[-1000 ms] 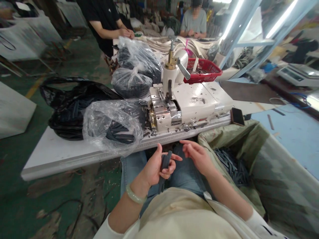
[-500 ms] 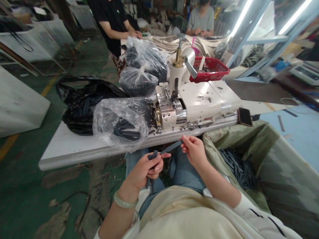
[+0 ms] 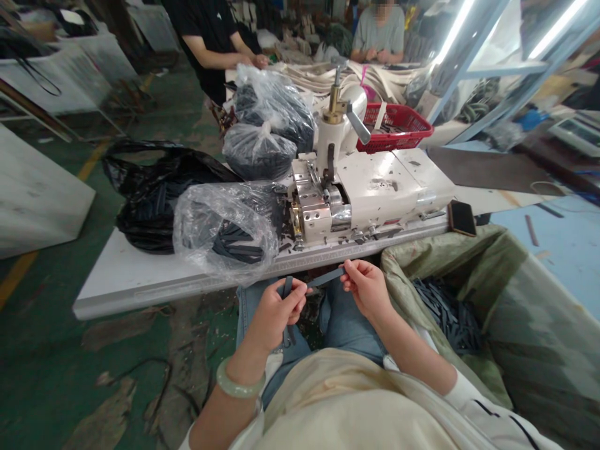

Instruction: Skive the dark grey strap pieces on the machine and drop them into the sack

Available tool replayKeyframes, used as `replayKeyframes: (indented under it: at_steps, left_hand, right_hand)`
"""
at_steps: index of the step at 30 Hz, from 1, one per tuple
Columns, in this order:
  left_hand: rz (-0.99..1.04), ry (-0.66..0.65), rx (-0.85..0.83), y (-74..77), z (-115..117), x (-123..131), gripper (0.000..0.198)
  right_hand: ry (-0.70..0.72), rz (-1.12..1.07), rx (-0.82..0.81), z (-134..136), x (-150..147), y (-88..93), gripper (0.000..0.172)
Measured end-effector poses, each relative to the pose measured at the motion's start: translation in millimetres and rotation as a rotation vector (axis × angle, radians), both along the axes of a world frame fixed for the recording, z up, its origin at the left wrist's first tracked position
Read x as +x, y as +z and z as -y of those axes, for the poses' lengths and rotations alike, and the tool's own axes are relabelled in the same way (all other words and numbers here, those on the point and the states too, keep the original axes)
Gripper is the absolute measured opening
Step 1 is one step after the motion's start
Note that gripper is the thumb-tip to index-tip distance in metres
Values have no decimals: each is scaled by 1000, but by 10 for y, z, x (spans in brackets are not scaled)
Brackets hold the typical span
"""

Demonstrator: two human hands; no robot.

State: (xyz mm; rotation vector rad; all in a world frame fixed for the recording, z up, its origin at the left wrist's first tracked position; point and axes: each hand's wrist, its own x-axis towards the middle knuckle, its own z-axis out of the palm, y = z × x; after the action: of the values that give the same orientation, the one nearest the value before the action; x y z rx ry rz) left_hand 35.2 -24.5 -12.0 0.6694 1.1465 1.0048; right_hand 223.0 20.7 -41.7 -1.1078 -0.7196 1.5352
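Observation:
My left hand (image 3: 281, 308) is closed around several dark grey-blue strips, whose ends stick out above and below the fingers. Between the hands a single strip (image 3: 325, 277) is stretched, one end at my left fingertips and the other pinched by my right hand (image 3: 364, 284). Both hands are above my lap, in front of the table edge. Beyond them stands a white machine (image 3: 384, 187) with metal rollers. An open clear plastic bag (image 3: 201, 231) with similar strips lies left of the machine.
A black bag (image 3: 135, 219) sits at the table's left, and tied clear bags (image 3: 262, 150) behind. A phone (image 3: 462, 218) lies at the right edge. A green sack (image 3: 403, 262) with strips stands at my right. A red basket (image 3: 398, 129) and two people are farther back.
My left index finger, stretched out before, is now curled in toward the strip. The strip between my hands lies flatter, and my right hand has shifted slightly down.

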Motion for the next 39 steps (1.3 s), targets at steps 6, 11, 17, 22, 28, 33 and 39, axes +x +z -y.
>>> replayKeyframes:
  at_steps: [6,11,17,22,28,33,39]
  left_hand:
    - [28,169,90,35,-34,33,24]
    - [55,248,136,65,-60,56,21]
    - [1,282,180,-1,-60,81,18]
    - [-28,304,150,-32,-64,82,22]
    - [-36,301,109,-15,-72,73,22]
    - [-64,303,120,-56,-75,83,23]
    - [-158,306,149,-154,-93,136,26]
  right_hand:
    - [143,278,355,135,150,42,9]
    - [171,479,545,230,176,93,14]
    - [121,173,312,263,115,-37,21]
    - [128,42,208,241,81,-149,25]
    - [132,45,199,243,78,-225,29]
    - [210,423,453,222,121,-177,31]
    - [500,1302,812,179,-86,-22,32]
